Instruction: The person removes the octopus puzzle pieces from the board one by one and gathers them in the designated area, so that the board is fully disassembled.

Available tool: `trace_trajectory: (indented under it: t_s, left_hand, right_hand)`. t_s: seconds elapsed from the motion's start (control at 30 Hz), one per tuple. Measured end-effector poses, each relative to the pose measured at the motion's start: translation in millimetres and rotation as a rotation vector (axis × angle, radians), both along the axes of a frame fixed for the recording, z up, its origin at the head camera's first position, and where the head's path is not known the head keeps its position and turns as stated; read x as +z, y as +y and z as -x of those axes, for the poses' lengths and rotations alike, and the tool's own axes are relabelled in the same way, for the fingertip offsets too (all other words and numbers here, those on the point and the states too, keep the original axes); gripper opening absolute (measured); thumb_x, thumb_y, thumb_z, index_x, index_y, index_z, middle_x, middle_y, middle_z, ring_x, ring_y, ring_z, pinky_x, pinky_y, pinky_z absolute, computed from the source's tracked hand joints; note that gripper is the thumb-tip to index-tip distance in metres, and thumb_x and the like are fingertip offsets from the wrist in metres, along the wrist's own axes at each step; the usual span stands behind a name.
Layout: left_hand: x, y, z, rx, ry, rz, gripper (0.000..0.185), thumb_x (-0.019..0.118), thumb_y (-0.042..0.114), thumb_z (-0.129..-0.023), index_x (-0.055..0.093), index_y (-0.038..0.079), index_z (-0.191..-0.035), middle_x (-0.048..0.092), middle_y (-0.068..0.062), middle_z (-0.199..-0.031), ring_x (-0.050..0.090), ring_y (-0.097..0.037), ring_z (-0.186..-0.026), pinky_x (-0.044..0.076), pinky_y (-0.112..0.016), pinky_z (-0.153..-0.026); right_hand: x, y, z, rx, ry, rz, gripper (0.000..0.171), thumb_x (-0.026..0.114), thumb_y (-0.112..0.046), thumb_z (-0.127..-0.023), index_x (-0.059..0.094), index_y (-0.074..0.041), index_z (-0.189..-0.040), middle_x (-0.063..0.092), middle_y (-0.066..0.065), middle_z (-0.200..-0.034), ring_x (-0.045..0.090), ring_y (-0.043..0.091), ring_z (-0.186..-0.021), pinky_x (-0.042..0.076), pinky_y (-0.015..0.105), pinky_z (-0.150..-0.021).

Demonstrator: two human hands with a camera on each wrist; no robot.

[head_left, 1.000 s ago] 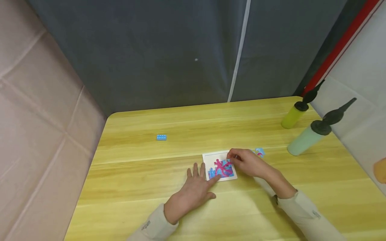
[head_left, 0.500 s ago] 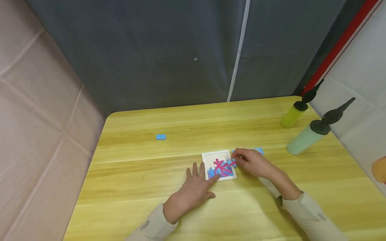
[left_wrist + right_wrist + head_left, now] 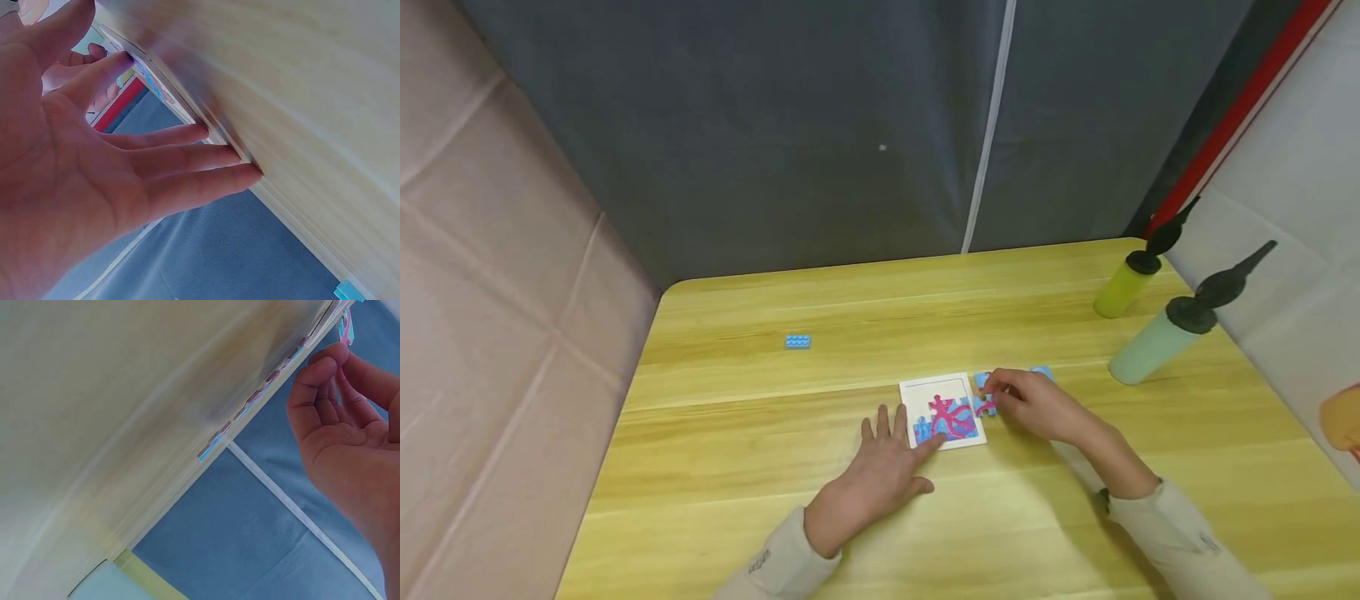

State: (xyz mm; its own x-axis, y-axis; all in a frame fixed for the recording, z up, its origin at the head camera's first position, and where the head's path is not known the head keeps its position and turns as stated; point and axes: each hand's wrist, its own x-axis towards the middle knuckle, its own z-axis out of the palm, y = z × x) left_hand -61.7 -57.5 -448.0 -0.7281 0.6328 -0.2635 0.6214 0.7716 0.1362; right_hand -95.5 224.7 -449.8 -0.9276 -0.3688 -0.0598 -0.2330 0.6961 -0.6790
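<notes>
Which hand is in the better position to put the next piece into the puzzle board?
The right hand: it already pinches a loose puzzle piece at the right edge of the puzzle board. The left hand lies flat, steadying the board.

Three cameras cover one wooden table [image 3: 760, 433]. The head camera looks forward and steeply down from above, taking in the whole tabletop, both forearms and a grey curtain [image 3: 775, 125] behind. The left wrist camera sits very close under the left hand [image 3: 94, 169], its picture tilted, looking along the fingers across the table surface. The right wrist camera is equally close beside the right hand [image 3: 350, 431], also tilted. All three views share the puzzle board [image 3: 943, 412], the wrist views only edge-on.
</notes>
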Motion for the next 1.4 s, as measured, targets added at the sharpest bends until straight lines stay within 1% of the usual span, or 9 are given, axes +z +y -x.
trace_trajectory:
  t_s: [0.1,0.4,0.57,0.77,1.0,1.2,1.4]
  left_hand:
    - [-0.1,0,0.3,0.001,0.001,0.006,0.068,0.067,0.055,-0.094,0.044,0.041,-0.156,0.035,-0.033,-0.161,0.035,-0.059,-0.146,0.041,-0.067,-0.113]
    - [0.8,0,0.4,-0.001,-0.006,-0.002,0.068,0.067,0.055,-0.094,0.043,0.04,-0.156,0.034,-0.035,-0.161,0.034,-0.06,-0.146,0.04,-0.067,-0.113]
    - [0.8,0,0.4,-0.007,-0.01,-0.005,0.068,0.066,0.055,-0.095,0.043,0.039,-0.157,0.033,-0.035,-0.161,0.033,-0.06,-0.146,0.04,-0.068,-0.113]
    - [-0.5,-1,1.1,0.002,-0.008,-0.019,0.067,0.068,0.054,-0.094,0.045,0.04,-0.156,0.034,-0.035,-0.161,0.033,-0.061,-0.146,0.04,-0.068,-0.113]
    - [-2.5,-5,-3.1,0.017,-0.018,-0.033,0.068,0.07,0.054,-0.093,0.046,0.04,-0.155,0.035,-0.035,-0.16,0.034,-0.061,-0.145,0.04,-0.069,-0.112]
    - [-4.4,-8,-3.0,0.028,-0.004,-0.017,0.067,0.069,0.055,-0.093,0.046,0.041,-0.155,0.035,-0.035,-0.16,0.036,-0.06,-0.145,0.041,-0.068,-0.112]
    - [-4.8,-8,-1.8,0.036,-0.015,-0.036,0.066,0.069,0.054,-0.093,0.047,0.04,-0.154,0.035,-0.035,-0.16,0.034,-0.061,-0.145,0.04,-0.069,-0.112]
  right_hand:
    - [1.3,1,-0.4,0.001,0.004,-0.003,0.014,0.058,-0.003,-0.102,0.07,-0.009,-0.106,0.069,0.001,-0.09,0.051,0.009,-0.074,0.047,0.023,-0.067]
    - [0.0,5,-2.4,-0.005,0.009,0.006,0.012,0.059,-0.001,-0.102,0.069,-0.008,-0.105,0.069,0.0,-0.088,0.054,0.006,-0.075,0.048,0.023,-0.066]
    - [-1.3,7,-2.8,-0.004,0.006,0.005,0.013,0.059,0.0,-0.101,0.07,-0.006,-0.104,0.07,0.0,-0.087,0.056,0.007,-0.076,0.049,0.023,-0.067]
    - [-2.8,9,-1.8,-0.001,-0.004,-0.016,0.013,0.059,0.0,-0.101,0.07,-0.005,-0.105,0.07,0.001,-0.088,0.057,0.008,-0.079,0.05,0.023,-0.07]
    - [-7.4,7,-2.5,0.019,0.029,-0.053,0.01,0.064,0.0,-0.098,0.072,-0.005,-0.099,0.071,-0.001,-0.089,0.057,0.006,-0.079,0.052,0.024,-0.073]
    - [-10.2,2,0.8,0.033,0.057,-0.046,0.011,0.064,0.0,-0.098,0.072,-0.007,-0.096,0.071,-0.002,-0.088,0.055,0.005,-0.079,0.052,0.024,-0.073]
    - [-11.8,3,2.3,0.038,0.027,-0.043,0.007,0.067,-0.002,-0.096,0.071,-0.007,-0.096,0.066,-0.004,-0.084,0.053,0.005,-0.076,0.049,0.022,-0.07]
